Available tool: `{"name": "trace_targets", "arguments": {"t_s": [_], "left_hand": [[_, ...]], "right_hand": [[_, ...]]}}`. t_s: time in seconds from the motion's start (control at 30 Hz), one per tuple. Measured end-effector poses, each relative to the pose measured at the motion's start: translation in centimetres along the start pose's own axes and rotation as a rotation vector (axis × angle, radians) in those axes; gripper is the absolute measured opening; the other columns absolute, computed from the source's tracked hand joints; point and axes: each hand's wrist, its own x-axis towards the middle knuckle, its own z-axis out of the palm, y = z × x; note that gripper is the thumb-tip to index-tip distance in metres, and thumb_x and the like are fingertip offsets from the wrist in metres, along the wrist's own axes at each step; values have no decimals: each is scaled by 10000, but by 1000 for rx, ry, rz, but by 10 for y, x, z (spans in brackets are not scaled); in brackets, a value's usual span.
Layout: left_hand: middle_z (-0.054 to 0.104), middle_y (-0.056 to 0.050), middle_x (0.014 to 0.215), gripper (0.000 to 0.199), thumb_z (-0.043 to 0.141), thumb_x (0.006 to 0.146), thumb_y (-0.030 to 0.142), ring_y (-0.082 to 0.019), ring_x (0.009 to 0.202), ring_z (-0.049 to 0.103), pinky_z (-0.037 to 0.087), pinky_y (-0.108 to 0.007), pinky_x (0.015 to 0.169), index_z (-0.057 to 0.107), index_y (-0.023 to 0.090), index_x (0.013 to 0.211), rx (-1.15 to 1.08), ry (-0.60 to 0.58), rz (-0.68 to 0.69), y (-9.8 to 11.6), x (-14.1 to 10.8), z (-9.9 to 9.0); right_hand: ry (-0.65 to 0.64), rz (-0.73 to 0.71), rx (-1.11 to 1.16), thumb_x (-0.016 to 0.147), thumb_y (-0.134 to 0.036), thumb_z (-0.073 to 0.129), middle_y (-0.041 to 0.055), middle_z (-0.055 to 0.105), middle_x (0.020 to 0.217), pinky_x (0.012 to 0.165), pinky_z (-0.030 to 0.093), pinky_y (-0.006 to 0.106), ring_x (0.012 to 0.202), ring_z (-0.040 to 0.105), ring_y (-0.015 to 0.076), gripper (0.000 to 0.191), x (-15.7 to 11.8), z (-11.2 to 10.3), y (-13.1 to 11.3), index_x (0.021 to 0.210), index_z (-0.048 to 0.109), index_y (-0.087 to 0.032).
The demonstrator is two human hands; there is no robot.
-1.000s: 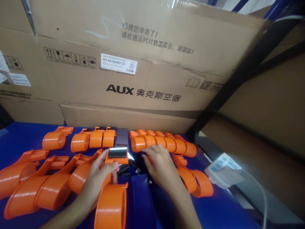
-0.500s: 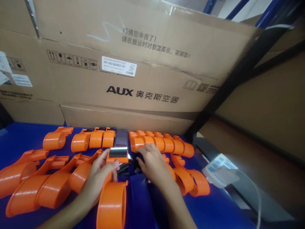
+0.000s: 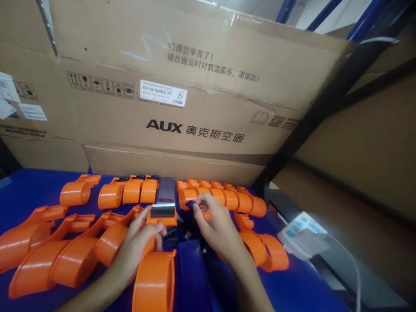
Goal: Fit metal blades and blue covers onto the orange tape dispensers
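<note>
the left hand (image 3: 139,238) has its grip clamped on one orange tool (image 3: 151,279), its ring just nearer. four more tools (image 3: 76,260) lie left. the right hand (image 3: 216,223) has its grip pinched on one blue bit (image 3: 190,204). four back tools (image 3: 112,196) sit far left. one big box (image 3: 113,117) blocks the worktop's (image 3: 312,284) back edge.

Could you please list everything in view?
Held tape dispenser: one, orange, front centre
Other tape dispensers: many, orange, left and right, overlapping
Small piece: one, dark blue, centre
Bulky object: one, dark blue, front
Panel: one, dark, centre, blurred
Table: one, blue, beneath
AUX carton: one, brown, behind
Labels: several, white, behind
Post: one, black, right
Beams: several, blue, upper right
White item: one, blue-patched, right
Cable: one, white, right
Left hand: one, bare, centre
Right hand: one, bare, centre
</note>
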Motion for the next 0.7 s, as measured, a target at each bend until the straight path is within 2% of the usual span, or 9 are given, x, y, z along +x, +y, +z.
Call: {"name": "trace_targets", "arguments": {"t_s": [0.1, 0.2, 0.3, 0.43, 0.57, 0.7], "left_hand": [[681, 27, 766, 212, 758, 857, 335, -103, 500, 586, 487, -224, 526, 662, 210, 998, -20, -15, 0, -6, 1, -3], [678, 21, 769, 285, 800, 837, 375, -118, 517, 584, 497, -239, 533, 683, 212, 1040, 5, -15, 13, -10, 5, -6], [710, -2, 794, 311, 832, 815, 410, -140, 568, 609, 502, -245, 560, 717, 211, 1025, 63, 12, 31, -9, 6, -7], [761, -30, 859, 323, 848, 800, 426, -204, 730, 699, 550, -278, 683, 744, 217, 1024, 98, 47, 42, -5, 4, -4], [771, -30, 893, 329, 850, 809, 396, -232, 888, 718, 554, -302, 857, 755, 224, 1073, 110, 63, 79, -3, 2, -2], [735, -15, 832, 275, 818, 847, 406, -235, 886, 704, 542, -293, 842, 752, 230, 1049, 134, 40, 114, -1, 1, -2]], "right_hand": [[49, 54, 324, 1080, -355, 476, -44, 548, 741, 600, 455, 268, 633, 554, 163, 125, -6, 4, -5, 1002, 479, -257], [50, 64, 515, 1076, -393, 502, -37, 563, 773, 617, 494, 265, 653, 569, 155, 147, -13, 13, -11, 1013, 470, -263], [81, 56, 592, 1059, -384, 549, -6, 601, 849, 672, 524, 280, 731, 601, 165, 141, -17, 21, -16, 1029, 494, -258], [99, 20, 602, 1043, -325, 578, 12, 635, 880, 687, 517, 282, 759, 613, 166, 102, -20, 27, -19, 1002, 524, -249], [75, -40, 459, 1033, -263, 582, -1, 637, 808, 654, 493, 277, 700, 596, 159, 93, -23, 29, -21, 945, 565, -242], [111, -139, 296, 1001, -212, 610, 25, 683, 871, 704, 518, 300, 749, 633, 178, 58, -25, 28, -25, 948, 610, -234]]}}
